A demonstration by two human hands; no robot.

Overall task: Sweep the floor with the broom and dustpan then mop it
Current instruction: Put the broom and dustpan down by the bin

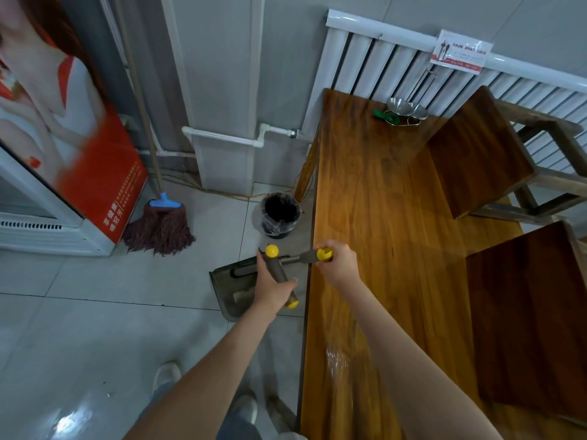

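Gripping a grey handle with a yellow ball end (279,270), the left hand (272,289) had its fingers curled round the shaft, above the dustpan (227,289). Right hand (338,265) was closed round a second grey handle with a yellow cap (317,255), just right of the left hand, at the near-left edge of the wooden table (381,233). Which handle was the broom's and which the dustpan's: could not tell. Dustpan sat on the tiled floor (79,312), dark grey, open side facing left, partly hidden by the left hand. Mop (160,225) stood far left, brown strings on the floor, stick leaning against the wall, beside a red-and-white cabinet (79,173). Bin with clear liner (280,214) stood just beyond the dustpan, touching the table's left edge or nearly so. Metal ladles (408,108) lay at the table's far end near the radiator (397,65). Wooden benches (476,154) sat right of the table. Shoes (166,374) showed at the near edge.
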